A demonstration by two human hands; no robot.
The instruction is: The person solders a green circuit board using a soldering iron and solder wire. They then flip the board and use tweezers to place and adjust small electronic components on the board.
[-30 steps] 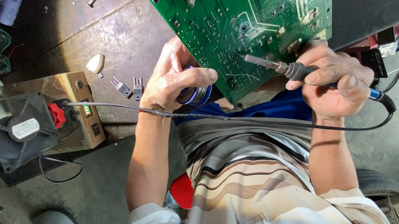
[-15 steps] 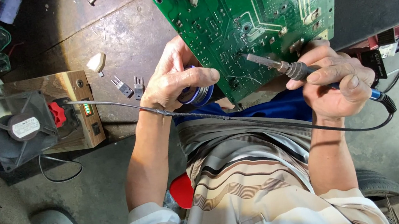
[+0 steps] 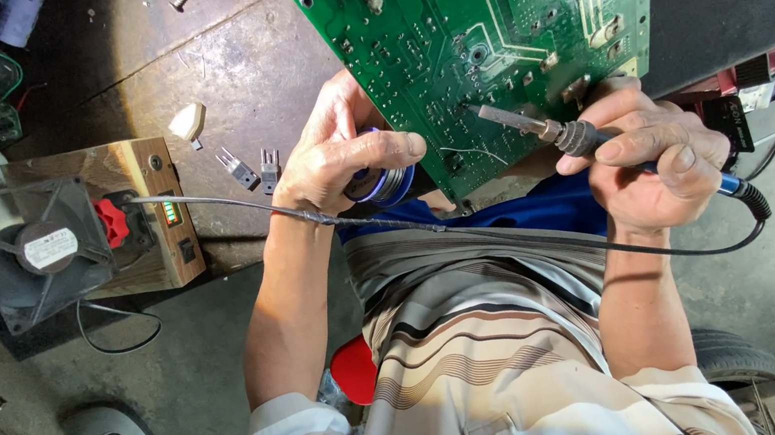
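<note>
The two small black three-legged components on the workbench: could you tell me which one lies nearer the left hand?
The right-hand component, beside the left hand; the other component lies farther off, toward the wooden box.

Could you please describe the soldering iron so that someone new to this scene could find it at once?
Start at the big green circuit board at the top. Below its lower edge, the right hand grips the soldering iron. It alone has a metal tip on the board and a black cable trailing away.

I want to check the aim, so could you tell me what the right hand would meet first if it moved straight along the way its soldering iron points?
The right hand holds a soldering iron whose tip already seems to touch the green circuit board.
</note>
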